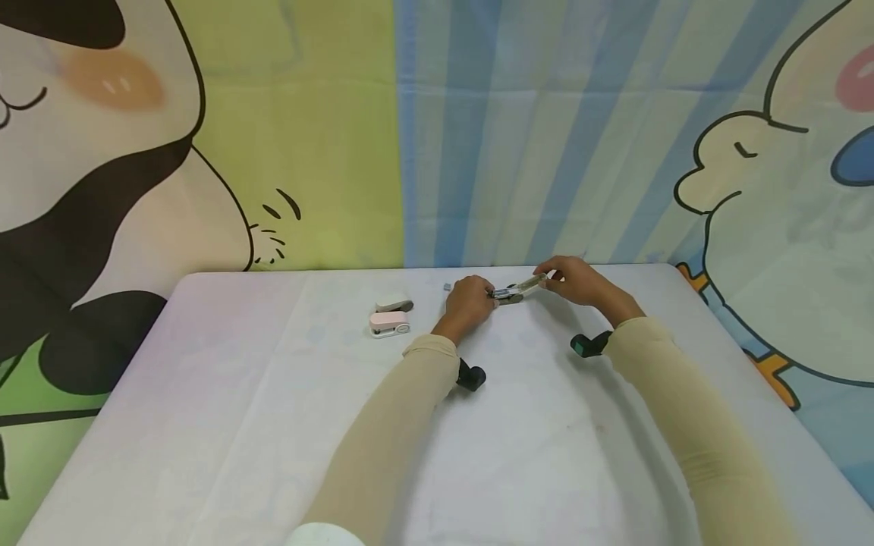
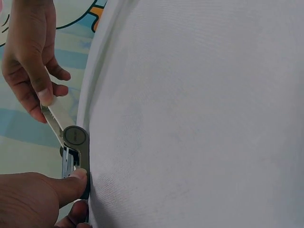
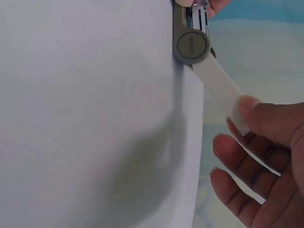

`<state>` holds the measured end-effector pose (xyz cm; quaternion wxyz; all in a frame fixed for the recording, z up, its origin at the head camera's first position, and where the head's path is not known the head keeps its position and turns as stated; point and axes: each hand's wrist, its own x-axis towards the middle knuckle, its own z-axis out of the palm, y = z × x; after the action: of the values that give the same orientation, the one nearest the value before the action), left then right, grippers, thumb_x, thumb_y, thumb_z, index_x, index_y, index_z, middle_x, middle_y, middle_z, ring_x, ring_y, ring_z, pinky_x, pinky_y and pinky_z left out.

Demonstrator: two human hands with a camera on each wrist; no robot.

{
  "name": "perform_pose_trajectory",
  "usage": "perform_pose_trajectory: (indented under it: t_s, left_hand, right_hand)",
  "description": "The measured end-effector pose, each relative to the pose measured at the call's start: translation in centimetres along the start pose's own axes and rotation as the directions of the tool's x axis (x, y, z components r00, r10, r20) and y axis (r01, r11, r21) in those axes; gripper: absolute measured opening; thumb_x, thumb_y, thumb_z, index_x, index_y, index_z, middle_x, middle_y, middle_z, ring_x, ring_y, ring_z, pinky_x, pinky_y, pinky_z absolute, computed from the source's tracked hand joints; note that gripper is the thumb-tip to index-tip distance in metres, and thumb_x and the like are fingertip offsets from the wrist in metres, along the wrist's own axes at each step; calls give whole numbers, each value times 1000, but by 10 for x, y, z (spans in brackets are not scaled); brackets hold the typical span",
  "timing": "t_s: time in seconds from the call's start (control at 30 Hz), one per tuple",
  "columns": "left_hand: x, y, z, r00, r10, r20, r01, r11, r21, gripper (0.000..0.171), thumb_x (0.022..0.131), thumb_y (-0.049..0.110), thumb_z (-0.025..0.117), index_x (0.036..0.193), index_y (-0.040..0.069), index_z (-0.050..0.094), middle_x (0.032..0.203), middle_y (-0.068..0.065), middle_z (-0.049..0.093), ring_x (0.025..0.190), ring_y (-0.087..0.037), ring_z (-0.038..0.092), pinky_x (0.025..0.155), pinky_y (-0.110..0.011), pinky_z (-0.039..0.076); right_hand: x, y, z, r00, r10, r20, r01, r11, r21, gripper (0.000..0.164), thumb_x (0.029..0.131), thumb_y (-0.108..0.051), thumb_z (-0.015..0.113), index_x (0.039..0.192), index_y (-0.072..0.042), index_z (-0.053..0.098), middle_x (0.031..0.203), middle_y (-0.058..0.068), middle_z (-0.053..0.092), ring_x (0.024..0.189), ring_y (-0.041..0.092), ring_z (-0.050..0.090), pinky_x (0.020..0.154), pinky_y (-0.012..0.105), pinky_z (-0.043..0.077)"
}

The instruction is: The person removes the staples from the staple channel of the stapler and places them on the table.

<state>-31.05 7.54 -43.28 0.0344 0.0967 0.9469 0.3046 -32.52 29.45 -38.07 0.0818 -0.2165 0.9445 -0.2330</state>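
Note:
A white and grey-green stapler (image 1: 508,296) is swung wide open near the table's far edge. My left hand (image 1: 470,303) grips its grey-green base, the thumb pressed beside the metal staple channel (image 2: 68,161). Between the thumb and fingers of my right hand (image 1: 579,282) is the end of its white top arm (image 3: 218,80). In the right wrist view, the round hinge (image 3: 192,45) joins arm and base, and the other right fingers are loosely bent. Whether staples lie in the channel is too small to tell.
Left of my left hand stand a pink stapler (image 1: 389,324) and a white and grey stapler (image 1: 392,304). A small grey piece (image 1: 447,287) lies near the far edge. A white cloth covers the table (image 1: 273,425); a printed curtain (image 1: 519,136) hangs behind it.

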Motion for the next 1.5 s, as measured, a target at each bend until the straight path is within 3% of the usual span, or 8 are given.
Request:
perform_pose_trajectory:
  t_s: [0.2,0.47,0.67,0.8,0.93,1.2,1.33,1.5]
  left_hand:
    - [-3,-2,-1,1000,8,3,-8,1000,13,25,92,21,69,116,14,71,110,1,68,99,-17,61,79,-32,49]
    - [-3,-8,-13,997,44,67,-39,997,-70,38,88,23,74,121,7,68,116,-6,68,102,-20,63,85,-34,48]
    - [-5,-14,-26,994,18,112,-14,999,-35,37,89,27,72,117,2,69,117,-8,67,110,-24,59,92,-37,46]
    - [-6,-15,-32,993,19,117,-19,1000,-2,27,89,25,72,100,1,73,94,-7,68,83,-17,59,74,-31,48]
    - [-9,-15,-37,991,67,115,-65,998,-20,24,89,23,72,81,0,72,70,-3,60,61,-13,44,58,-28,38]
    - [-25,-31,-60,985,151,78,-159,982,98,21,92,21,68,91,1,71,86,-7,65,70,-15,52,63,-28,41]
    - [-37,-40,-75,974,216,72,-224,967,123,19,93,19,68,92,1,72,85,-7,66,72,-17,56,65,-29,44]
    - [-58,-54,-98,972,231,46,-236,962,139,22,92,18,69,99,-2,73,93,-11,68,86,-21,63,76,-33,50]
  right_hand:
    - [-1,1,1,1000,7,5,-7,999,33,32,96,-7,60,127,4,59,124,23,57,101,35,59,80,47,48]
    - [3,-17,-8,1000,-9,2,9,999,-34,45,94,-27,66,128,2,60,124,20,60,106,36,59,83,50,48]
    - [7,-33,-6,983,-103,-155,97,994,-43,50,91,-24,71,132,1,56,136,20,50,114,38,54,91,52,45]
    - [11,-51,0,951,-194,-241,198,980,-10,45,91,-20,72,129,0,59,127,18,54,109,36,57,90,51,46]
    - [19,-69,15,932,-239,-271,268,961,71,39,90,-21,72,123,-3,64,115,14,57,101,29,59,89,45,48]
    - [30,-95,49,939,-255,-230,317,903,291,31,95,-22,65,121,-4,65,109,10,62,97,23,59,88,43,48]
    - [30,-104,58,959,-219,-179,270,896,351,28,99,-24,60,118,-5,67,108,8,64,95,24,62,83,41,50]
    - [40,-112,72,962,-252,-103,272,887,374,24,99,-10,57,118,1,66,109,12,66,96,28,65,82,40,51]
